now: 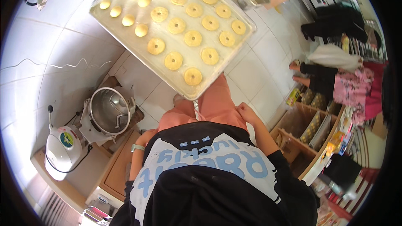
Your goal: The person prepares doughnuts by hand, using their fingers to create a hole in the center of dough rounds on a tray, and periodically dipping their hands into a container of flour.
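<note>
Both grips unclear | right hand (pixel 247 113) curled | left hand (pixel 146 137) obscured | tray (pixel 172 42) ahead of both

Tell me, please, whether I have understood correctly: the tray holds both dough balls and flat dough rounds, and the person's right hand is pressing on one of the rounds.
The right hand is not pressing on a round: the head view shows it down at the thigh of the pink trousers, apart from the tray. The tray does hold both dough balls and flat dough rounds.
</note>
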### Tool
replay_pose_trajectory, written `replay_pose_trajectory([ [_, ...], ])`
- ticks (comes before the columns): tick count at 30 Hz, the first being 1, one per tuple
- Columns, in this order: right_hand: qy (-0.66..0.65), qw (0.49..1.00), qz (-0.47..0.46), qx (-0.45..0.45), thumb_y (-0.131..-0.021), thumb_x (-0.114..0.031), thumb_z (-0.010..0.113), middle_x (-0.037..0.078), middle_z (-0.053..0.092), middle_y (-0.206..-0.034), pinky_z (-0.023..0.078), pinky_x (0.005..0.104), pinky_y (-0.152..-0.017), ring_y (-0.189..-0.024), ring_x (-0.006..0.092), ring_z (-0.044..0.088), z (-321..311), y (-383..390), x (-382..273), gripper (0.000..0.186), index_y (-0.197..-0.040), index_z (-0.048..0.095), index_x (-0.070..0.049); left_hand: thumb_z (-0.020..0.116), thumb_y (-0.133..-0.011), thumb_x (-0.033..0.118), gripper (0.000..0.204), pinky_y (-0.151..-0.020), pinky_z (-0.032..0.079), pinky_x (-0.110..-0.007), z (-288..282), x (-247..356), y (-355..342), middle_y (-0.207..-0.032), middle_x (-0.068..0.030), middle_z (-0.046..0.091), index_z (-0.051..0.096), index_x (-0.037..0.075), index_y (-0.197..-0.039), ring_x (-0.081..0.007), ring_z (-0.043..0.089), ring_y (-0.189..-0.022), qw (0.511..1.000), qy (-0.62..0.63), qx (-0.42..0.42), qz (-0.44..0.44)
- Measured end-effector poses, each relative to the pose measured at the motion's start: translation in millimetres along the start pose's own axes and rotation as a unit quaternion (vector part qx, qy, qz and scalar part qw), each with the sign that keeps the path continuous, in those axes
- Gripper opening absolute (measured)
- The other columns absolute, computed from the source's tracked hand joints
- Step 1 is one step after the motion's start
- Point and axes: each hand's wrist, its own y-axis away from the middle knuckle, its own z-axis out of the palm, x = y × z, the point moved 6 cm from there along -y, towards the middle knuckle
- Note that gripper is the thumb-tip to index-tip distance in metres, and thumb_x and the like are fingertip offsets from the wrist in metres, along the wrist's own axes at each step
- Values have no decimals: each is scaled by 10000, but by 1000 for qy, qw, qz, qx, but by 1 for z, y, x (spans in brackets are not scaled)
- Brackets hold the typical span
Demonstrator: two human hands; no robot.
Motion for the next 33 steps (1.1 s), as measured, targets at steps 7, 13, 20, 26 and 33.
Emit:
replay_pose_trajectory([
  [7,246,962,-114,33,-763,-151,573,182,630,-785,484,400,-682,-769,342,614,-134,-107,-21,125,-817,623,-50,439,-790,321,354,-777,448,-480,40,25,-23,-960,-203,634,656,45,-835,-400,585,-942,961,-127,124,-210],
  [13,-74,925,-255,273,-837,-180,598,64,540,-532,451,294,-465,-450,116,519,-374,-123,-215,207,-760,596,13,550,-849,275,315,-702,478,-353,104,80,-3,-793,-131,648,621,-27,-790,-245,615,-756,782,291,438,-334],
  [20,252,763,-583,121,-799,-235,640,165,641,-808,497,353,-772,-801,277,627,-336,-182,-331,264,-864,650,20,583,-853,440,501,-765,412,-272,73,167,7,-1012,-59,608,557,-1,-1088,-167,551,-890,534,517,627,-233],
  [26,372,835,-400,64,-755,-45,537,253,611,-973,472,418,-842,-962,355,588,-316,-227,-336,138,-817,635,30,570,-862,408,448,-867,373,-356,3,277,-1,-1070,-17,567,536,59,-1141,-196,534,-962,434,624,648,-47],
  [33,318,777,-536,86,-825,-115,534,236,569,-1107,432,418,-890,-1029,370,546,-337,-110,-358,276,-1056,589,26,458,-931,314,395,-1012,369,-423,-60,413,-113,-1096,-188,586,531,-36,-1099,-317,529,-1083,480,797,287,226],
])
